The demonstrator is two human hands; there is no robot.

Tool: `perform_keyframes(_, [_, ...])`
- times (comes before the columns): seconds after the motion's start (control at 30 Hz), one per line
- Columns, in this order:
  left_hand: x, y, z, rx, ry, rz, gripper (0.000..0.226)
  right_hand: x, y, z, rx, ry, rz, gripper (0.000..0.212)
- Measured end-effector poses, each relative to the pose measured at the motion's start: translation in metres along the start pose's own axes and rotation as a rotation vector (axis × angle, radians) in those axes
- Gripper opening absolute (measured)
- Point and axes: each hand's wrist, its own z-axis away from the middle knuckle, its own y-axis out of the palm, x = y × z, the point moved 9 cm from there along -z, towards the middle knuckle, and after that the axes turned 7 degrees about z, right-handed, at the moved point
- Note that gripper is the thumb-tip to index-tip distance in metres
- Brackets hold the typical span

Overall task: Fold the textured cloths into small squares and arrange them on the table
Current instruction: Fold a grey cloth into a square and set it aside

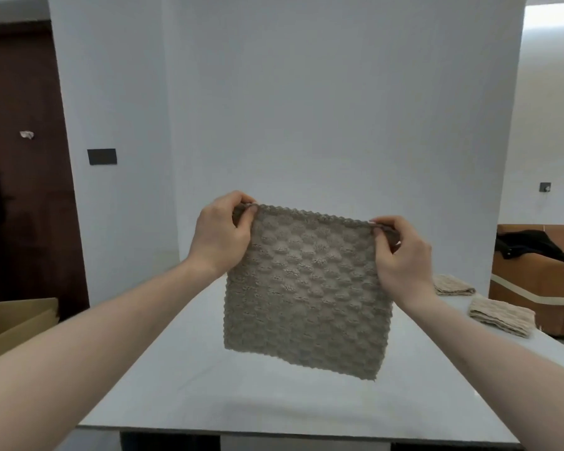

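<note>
A beige-grey textured cloth (306,288) with a bubble weave hangs spread flat in the air above the white table (241,402). My left hand (220,237) pinches its top left corner. My right hand (399,255) pinches its top right corner. The cloth's lower edge hangs free, slanting down to the right, apart from the table top. Two folded cloths of the same kind lie on the table's right side: one farther back (453,284), partly hidden behind my right wrist, and one nearer (500,315).
An open cardboard box (17,323) stands at the left, beside the table. A brown sofa (541,281) with a black garment (534,245) on it is at the right. A white backdrop stands behind the table; a dark door (23,157) is at far left.
</note>
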Motion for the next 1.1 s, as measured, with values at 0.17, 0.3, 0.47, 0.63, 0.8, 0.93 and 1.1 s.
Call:
perform_keyframes(0.17, [0.015,0.002,0.023,0.115,-0.107,-0.071,0.011,0.001,-0.008,0.013,0.072,0.043,0.016,0.011])
perform_keyframes(0.3, [0.042,0.025,0.049,0.259,-0.214,-0.155,0.012,-0.026,0.004,0.031,0.185,0.120,0.095,0.007])
perform_keyframes(0.47, [0.095,0.068,0.088,0.433,-0.418,-0.218,0.014,-0.082,0.035,0.059,0.321,0.229,0.221,0.008])
perform_keyframes(0.63, [0.149,0.109,0.119,0.466,-0.616,-0.208,0.012,-0.135,0.075,0.088,0.435,0.313,0.290,0.021])
perform_keyframes(0.8, [0.186,0.138,0.134,0.386,-0.708,-0.137,0.014,-0.175,0.101,0.099,0.448,0.374,0.311,0.020])
perform_keyframes(0.93, [0.204,0.149,0.136,0.336,-0.715,-0.100,0.014,-0.193,0.116,0.097,0.455,0.373,0.330,0.019])
perform_keyframes(1.1, [0.211,0.154,0.132,0.329,-0.670,-0.094,0.008,-0.200,0.122,0.086,0.453,0.356,0.317,0.019])
